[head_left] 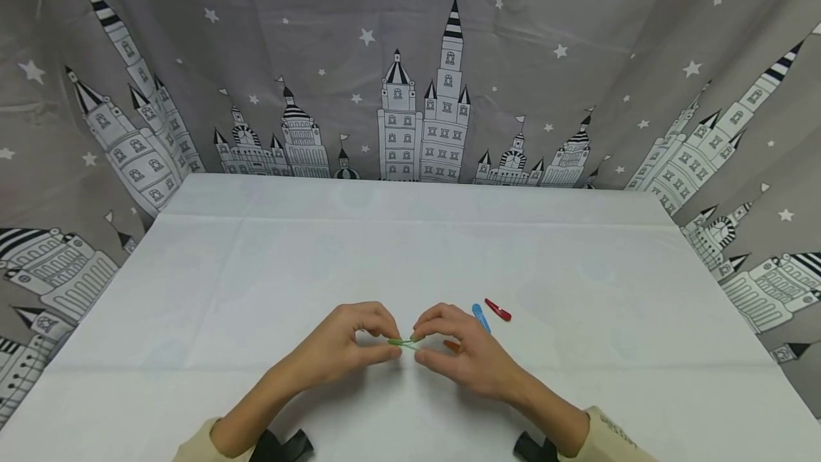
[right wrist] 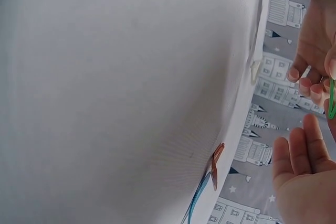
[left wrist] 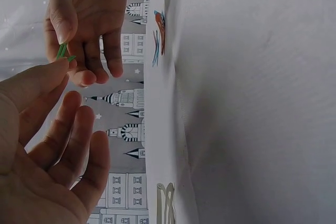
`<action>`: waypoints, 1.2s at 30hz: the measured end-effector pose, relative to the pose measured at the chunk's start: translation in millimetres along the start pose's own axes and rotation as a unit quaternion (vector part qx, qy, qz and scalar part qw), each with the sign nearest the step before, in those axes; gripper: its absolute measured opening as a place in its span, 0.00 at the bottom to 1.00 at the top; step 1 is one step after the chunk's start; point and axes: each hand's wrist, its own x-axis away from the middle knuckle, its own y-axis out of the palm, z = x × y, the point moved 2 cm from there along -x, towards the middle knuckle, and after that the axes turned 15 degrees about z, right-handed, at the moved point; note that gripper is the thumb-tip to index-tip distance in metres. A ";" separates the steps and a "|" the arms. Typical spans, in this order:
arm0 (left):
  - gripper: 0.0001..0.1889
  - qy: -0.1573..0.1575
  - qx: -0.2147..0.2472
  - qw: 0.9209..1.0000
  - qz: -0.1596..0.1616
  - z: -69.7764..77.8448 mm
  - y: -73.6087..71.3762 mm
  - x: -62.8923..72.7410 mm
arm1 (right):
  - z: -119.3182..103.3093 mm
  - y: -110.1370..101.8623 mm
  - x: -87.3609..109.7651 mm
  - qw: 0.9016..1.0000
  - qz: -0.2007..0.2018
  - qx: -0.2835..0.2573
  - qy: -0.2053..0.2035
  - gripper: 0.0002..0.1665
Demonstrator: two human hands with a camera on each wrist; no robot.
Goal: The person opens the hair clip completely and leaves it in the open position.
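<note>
Far left we see beige cloth sleeve (head_left: 208, 444). Left hand (head_left: 333, 348): thumb and index pinch slim, glossy green clip (head_left: 395, 341), other fingers loosely spread. Clip sits between both hands above creased white tablecloth (head_left: 410, 262), narrow legs splayed in V. Right hand (head_left: 474, 362): thumb and index pinch its other end, rest relaxed, apart. Orange clip (head_left: 452, 346) partly hidden by right hand; flat, smooth blue clip (head_left: 480, 318) next; tapered, shiny red clip (head_left: 498, 310) rightmost, just beside blue.
</note>
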 end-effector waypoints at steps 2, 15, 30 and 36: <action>0.03 0.003 -0.002 1.000 0.004 0.1 -0.2 0.3 | -0.3 0.3 -0.1 1.000 0.004 0.006 0.001 0.07; 0.02 0.015 -0.016 1.000 0.017 -0.3 -3.7 1.2 | -2.7 1.6 -0.3 0.999 0.017 0.032 0.014 0.09; 0.02 0.003 -0.030 0.999 0.043 0.3 -7.0 2.5 | -4.2 9.4 -3.2 0.996 0.078 0.037 0.030 0.12; 0.04 0.018 -0.040 0.997 0.055 -3.3 -10.8 4.3 | -1.8 18.1 -5.8 0.995 0.088 0.050 -0.007 0.08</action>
